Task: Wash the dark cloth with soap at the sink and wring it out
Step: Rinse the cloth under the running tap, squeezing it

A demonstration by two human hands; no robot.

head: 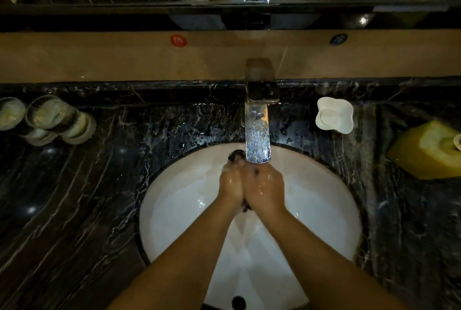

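My left hand (230, 183) and my right hand (265, 188) are pressed together over the white sink basin (174, 210), just under the spout of the chrome faucet (258, 135). Both are clenched around the dark cloth (235, 154), which is almost fully hidden. A small dark bit pokes out above my fingers and another below my palms. My hands look wet and shiny. A white soap dish (334, 115) holding a pale soap bar sits on the counter to the right of the faucet.
The wet black marble counter (74, 197) surrounds the basin. Two upside-down glasses (57, 117) stand at the far left. A yellow bottle (429, 150) lies at the far right. A tan backsplash and a mirror run along the back.
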